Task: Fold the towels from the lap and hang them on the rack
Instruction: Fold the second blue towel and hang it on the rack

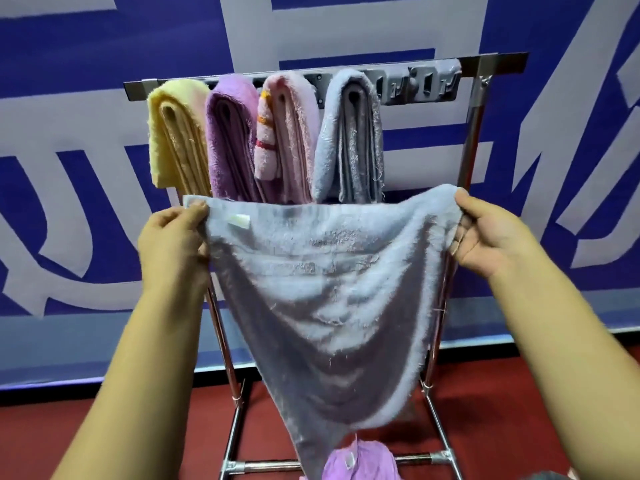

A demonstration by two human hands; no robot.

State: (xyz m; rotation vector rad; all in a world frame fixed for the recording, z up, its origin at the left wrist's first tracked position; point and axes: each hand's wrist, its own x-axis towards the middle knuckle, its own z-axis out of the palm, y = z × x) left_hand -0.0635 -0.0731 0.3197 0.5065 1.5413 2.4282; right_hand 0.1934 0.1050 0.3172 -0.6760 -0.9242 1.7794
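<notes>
I hold a grey-blue towel (329,289) spread out in the air in front of the rack. My left hand (173,237) pinches its top left corner, beside a small white label. My right hand (485,233) grips the top right corner. The towel sags between them and hangs down to a point. Behind it stands the metal rack (491,64), with several folded towels over its top bar: a yellow towel (176,133), a purple towel (232,133), a pink towel (291,133) and a grey-blue folded towel (349,140). A lilac towel (360,459) lies low on my lap.
The right part of the rack's top bar carries no towel. The rack's legs and lower crossbar (270,465) stand on a red floor (519,393). A blue and white patterned wall (86,168) is close behind the rack.
</notes>
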